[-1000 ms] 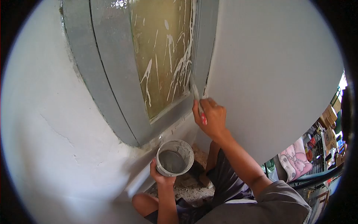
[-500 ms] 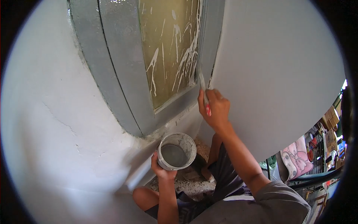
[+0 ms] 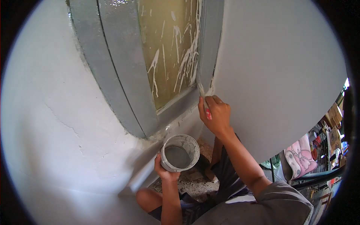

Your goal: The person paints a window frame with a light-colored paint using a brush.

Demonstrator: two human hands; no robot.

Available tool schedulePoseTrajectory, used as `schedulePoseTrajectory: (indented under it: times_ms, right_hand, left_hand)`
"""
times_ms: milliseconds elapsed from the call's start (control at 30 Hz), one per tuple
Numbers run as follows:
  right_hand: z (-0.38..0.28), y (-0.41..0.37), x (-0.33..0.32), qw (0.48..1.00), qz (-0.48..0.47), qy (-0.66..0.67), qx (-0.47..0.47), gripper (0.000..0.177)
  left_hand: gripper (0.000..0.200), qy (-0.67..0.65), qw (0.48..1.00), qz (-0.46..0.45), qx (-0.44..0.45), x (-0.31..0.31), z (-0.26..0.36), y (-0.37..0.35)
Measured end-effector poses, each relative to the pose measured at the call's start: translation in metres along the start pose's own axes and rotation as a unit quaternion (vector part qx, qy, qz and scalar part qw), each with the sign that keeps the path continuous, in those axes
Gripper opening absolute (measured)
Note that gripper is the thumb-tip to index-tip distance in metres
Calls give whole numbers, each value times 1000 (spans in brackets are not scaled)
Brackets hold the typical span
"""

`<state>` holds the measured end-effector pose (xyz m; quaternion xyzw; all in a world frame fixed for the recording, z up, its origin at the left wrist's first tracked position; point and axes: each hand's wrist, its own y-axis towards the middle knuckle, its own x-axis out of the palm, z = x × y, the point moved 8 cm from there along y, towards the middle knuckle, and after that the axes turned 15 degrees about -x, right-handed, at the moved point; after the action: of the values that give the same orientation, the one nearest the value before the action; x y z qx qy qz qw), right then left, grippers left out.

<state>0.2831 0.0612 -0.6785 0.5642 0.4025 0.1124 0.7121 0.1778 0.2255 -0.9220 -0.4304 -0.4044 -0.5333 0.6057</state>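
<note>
My right hand [image 3: 216,114] is closed around a paintbrush [image 3: 201,90], part of whose handle shows red and white at the palm. The bristles touch the lower right corner of a grey-painted window frame [image 3: 176,105]. Inside that frame sits a yellowish glass pane [image 3: 170,56] streaked with white drips. Lower down, my left hand [image 3: 166,170] grips a small white paint bucket [image 3: 193,152] by its side and base. The bucket is tilted a little towards me, and grey paint [image 3: 177,156] lies in the bottom of it.
White wall [image 3: 48,123] runs along the left, with cracks in its surface. Another smooth pale wall [image 3: 277,75] closes in on the right. Rubble [image 3: 195,186] covers the floor between my legs. A pink patterned cushion [image 3: 301,155] and cluttered shelves stand at far right.
My right hand has moved slightly down, drawing the brush along the right side of the frame to its lower corner. The bucket sits slightly further right in view.
</note>
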Motion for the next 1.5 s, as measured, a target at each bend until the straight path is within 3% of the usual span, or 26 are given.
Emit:
schedulePoseTrajectory:
  times_ms: [100, 300, 400, 500, 700, 800, 1000, 1200, 1300, 1400, 1500]
  right_hand:
    - [0, 3, -18, 1000, 24, 15, 7, 20]
    - [3, 34, -30, 995, 95, -8, -19, 18]
    - [6, 6, -5, 1000, 11, -3, 11, 18]
    - [10, 0, -17, 999, 27, 31, 4, 18]
    - [32, 39, -52, 982, 168, 87, 21, 13]
    - [39, 21, -24, 991, 112, 70, -19, 13]
    - [57, -2, -24, 978, 23, 205, 33, 14]
    - [75, 37, -56, 973, 131, 181, 53, 13]
    - [71, 16, -23, 979, 94, 178, -8, 13]
    - [72, -15, -2, 969, -1, 247, 1, 15]
    - [87, -17, -12, 954, -6, 297, 37, 14]
  left_hand:
    - [50, -39, 999, -9, -13, 10, 1, -4]
    - [49, -55, 998, -9, -20, 9, -5, 0]
    - [49, -30, 999, 2, -14, 11, -3, 2]
    - [49, -27, 999, 22, -14, 6, -2, 1]
    - [51, -60, 997, 30, -43, 7, -13, 4]
    - [53, -41, 998, -28, -32, 14, -16, 11]
    - [58, -21, 997, -59, -49, 1, -28, 24]
    - [59, 32, 998, -1, -61, -16, -41, 28]
    - [62, 7, 991, -52, -124, -25, -55, 34]
    - [69, -13, 986, -100, -131, -26, -62, 40]
    - [75, -8, 989, -45, -142, -47, -68, 41]
